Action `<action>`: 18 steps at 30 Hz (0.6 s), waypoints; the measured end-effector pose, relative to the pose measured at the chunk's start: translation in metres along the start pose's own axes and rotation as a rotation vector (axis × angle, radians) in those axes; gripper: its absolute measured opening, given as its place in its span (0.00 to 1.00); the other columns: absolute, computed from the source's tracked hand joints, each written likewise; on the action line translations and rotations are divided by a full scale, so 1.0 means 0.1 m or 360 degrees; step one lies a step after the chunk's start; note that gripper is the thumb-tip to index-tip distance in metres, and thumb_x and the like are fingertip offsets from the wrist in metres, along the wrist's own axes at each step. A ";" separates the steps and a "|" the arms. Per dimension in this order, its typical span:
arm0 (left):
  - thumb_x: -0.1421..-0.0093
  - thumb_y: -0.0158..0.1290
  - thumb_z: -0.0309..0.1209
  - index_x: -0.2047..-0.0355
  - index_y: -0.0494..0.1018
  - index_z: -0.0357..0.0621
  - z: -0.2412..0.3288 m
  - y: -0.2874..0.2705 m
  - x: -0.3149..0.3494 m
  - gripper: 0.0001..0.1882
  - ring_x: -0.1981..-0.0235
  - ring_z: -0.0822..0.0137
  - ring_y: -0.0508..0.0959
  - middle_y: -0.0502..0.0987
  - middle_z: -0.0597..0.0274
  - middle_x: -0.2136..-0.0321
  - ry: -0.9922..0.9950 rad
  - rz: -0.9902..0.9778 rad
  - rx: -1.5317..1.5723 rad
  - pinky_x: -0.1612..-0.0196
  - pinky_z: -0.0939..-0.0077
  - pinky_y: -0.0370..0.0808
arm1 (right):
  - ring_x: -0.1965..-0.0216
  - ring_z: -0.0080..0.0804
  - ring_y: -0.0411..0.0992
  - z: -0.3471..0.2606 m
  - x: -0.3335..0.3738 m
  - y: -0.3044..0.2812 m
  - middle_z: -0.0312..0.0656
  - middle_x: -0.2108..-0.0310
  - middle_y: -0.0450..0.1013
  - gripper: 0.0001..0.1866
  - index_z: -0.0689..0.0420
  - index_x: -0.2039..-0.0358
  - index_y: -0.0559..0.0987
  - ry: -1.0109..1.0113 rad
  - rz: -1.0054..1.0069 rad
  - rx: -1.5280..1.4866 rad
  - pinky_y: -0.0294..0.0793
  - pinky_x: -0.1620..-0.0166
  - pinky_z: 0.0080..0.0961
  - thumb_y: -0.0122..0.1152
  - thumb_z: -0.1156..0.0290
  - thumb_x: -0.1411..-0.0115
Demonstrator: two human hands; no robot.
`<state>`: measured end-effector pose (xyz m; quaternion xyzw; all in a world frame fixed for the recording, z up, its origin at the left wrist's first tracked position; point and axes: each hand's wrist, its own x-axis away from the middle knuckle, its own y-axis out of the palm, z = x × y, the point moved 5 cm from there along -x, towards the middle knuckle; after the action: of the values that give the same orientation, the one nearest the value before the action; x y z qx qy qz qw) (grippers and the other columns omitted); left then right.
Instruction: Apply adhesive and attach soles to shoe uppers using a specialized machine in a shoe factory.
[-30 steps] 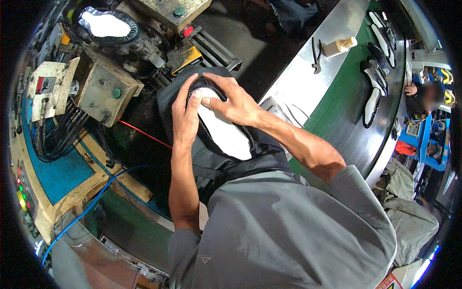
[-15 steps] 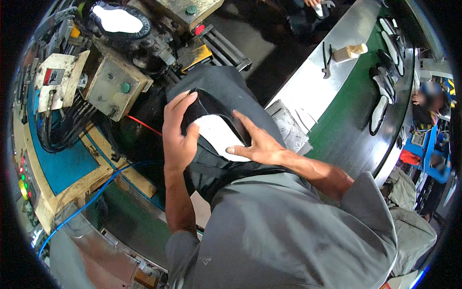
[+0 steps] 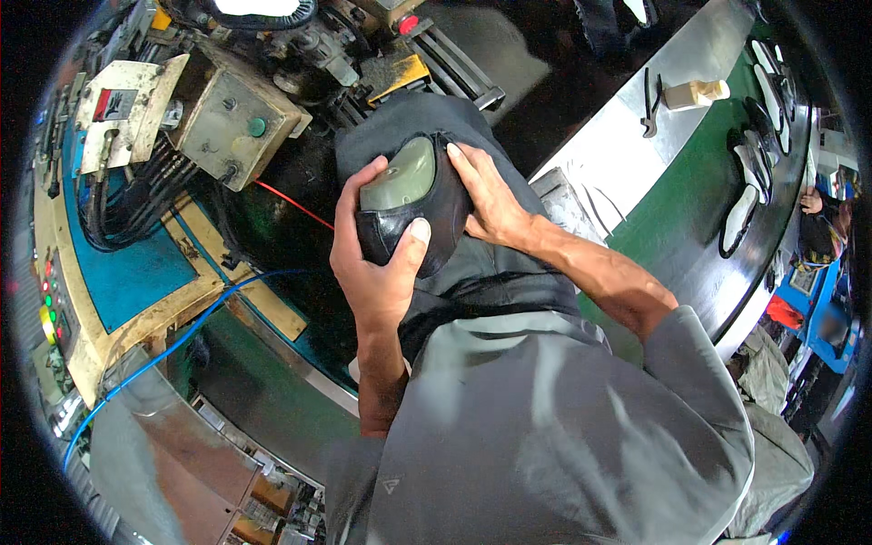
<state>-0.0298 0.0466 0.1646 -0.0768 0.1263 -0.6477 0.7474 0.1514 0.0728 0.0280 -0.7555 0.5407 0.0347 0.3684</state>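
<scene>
A black shoe upper point(image 3: 442, 227), stretched over a smooth olive-green shoe last point(image 3: 400, 177), rests on my lap with the last's rounded top facing up. My left hand point(image 3: 372, 277) grips its near left side, the thumb pressed on the black material and the fingers around the edge of the last. On the right, my right hand point(image 3: 495, 200) holds the upper, its fingertips at the rim of the opening and its thumb low on the side. The underside of the shoe is hidden against my legs.
A machine with a control box point(image 3: 218, 136) stands ahead on the left, a white-bottomed shoe point(image 3: 263, 7) above it. To the right, a metal ledge holds a dark hand tool point(image 3: 649, 107) and a beige bottle point(image 3: 692, 94). Several white-bottomed shoes point(image 3: 740, 218) line the green-and-dark surface beyond.
The shoe has been turned over: its white bottom faced up before, and the green last now does. Both hands have shifted their hold around it, and the view has moved slightly.
</scene>
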 end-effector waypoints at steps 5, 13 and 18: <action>0.48 0.66 0.27 0.38 0.75 0.38 0.00 0.05 0.01 0.34 0.38 0.57 0.78 0.80 0.53 0.40 0.0009 0.0017 -0.0025 0.30 0.61 0.69 | 0.35 0.69 0.64 0.03 0.09 0.05 0.65 0.32 0.60 0.62 0.62 0.21 0.53 0.0001 0.0080 0.0030 0.65 0.30 0.57 0.72 0.82 0.58; 0.47 0.71 0.34 0.19 0.40 0.40 0.08 -0.04 -0.35 0.64 0.31 0.51 0.70 0.64 0.48 0.28 0.0059 -0.0291 0.0475 0.24 0.52 0.63 | 0.37 0.65 0.68 -0.15 -0.21 -0.23 0.65 0.37 0.66 0.60 0.61 0.20 0.51 0.0405 -0.0097 -0.0214 0.68 0.32 0.49 0.79 0.67 0.45; 0.29 0.60 0.26 0.27 0.60 0.32 -1.12 0.18 -0.06 0.34 0.37 0.58 0.75 0.74 0.50 0.37 -0.0449 0.0035 0.0690 0.31 0.60 0.70 | 0.22 0.53 0.57 -0.25 -0.32 -0.05 0.64 0.24 0.58 0.58 0.68 0.21 0.53 0.1018 -0.0215 -0.0960 0.57 0.23 0.42 0.76 0.48 0.36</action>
<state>-0.0454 0.0611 0.0531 -0.0029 -0.1200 -0.6343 0.7637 0.1335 0.0835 0.0633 -0.8355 0.5427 -0.0687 -0.0527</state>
